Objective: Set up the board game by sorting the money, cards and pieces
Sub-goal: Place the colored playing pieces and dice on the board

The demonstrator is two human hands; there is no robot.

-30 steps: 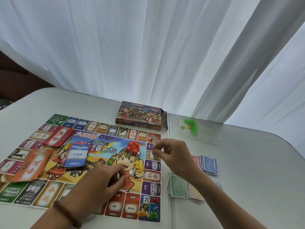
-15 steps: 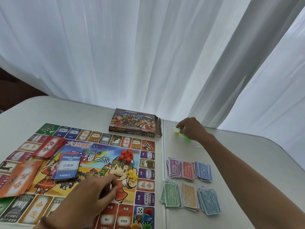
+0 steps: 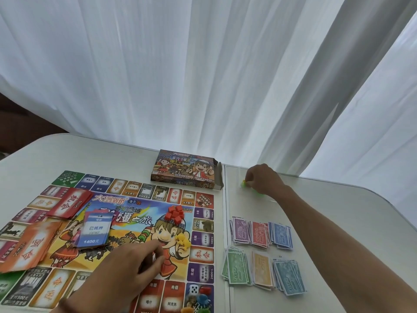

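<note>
The colourful game board [image 3: 126, 213] lies at the left of the table. On it sit a pile of red pieces [image 3: 174, 214], a few yellow pieces [image 3: 184, 241], a red card deck [image 3: 70, 203], an orange card deck [image 3: 31, 247] and a blue card deck [image 3: 96, 231]. My left hand [image 3: 126, 274] rests on the board with loosely curled fingers. My right hand [image 3: 264, 179] reaches far across the table and pinches a small green piece [image 3: 244, 183]. Sorted money stacks [image 3: 259, 233] lie to the right of the board, in two rows.
The game box [image 3: 187, 170] stands beyond the board with its end flap open. A white die [image 3: 193, 289] and coloured tokens [image 3: 204, 292] sit on the board's near right corner. White curtains hang behind the table. The table edge curves away at the far right.
My right hand has moved from the board's right edge out to the green pieces beyond the money. My left hand has stayed on the board.
</note>
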